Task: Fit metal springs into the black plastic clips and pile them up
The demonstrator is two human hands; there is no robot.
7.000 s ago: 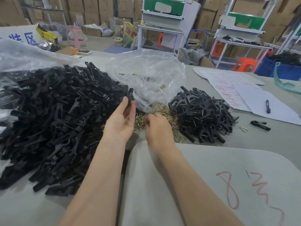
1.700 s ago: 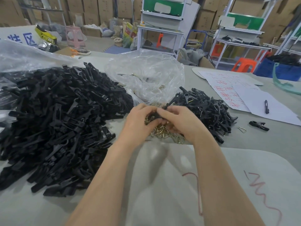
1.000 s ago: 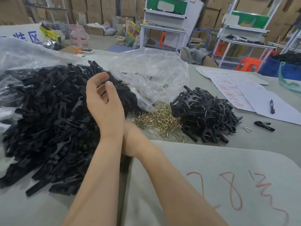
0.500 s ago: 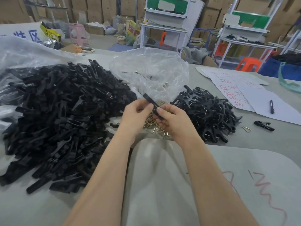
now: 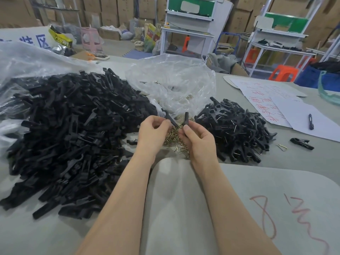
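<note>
Two black plastic clip halves (image 5: pixel 186 117), one pinched in the fingers of the left hand (image 5: pixel 153 130) and one in those of the right hand (image 5: pixel 199 139), are held in a V above the brass-coloured metal springs (image 5: pixel 172 139), where a skewed joint could be mis-seated or dropped.

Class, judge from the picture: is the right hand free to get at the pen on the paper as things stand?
Probably not yet: the right hand pinches a clip, and the finished pile lies between it and the pen. Nothing covers the pen, so reaching over might work.
</note>
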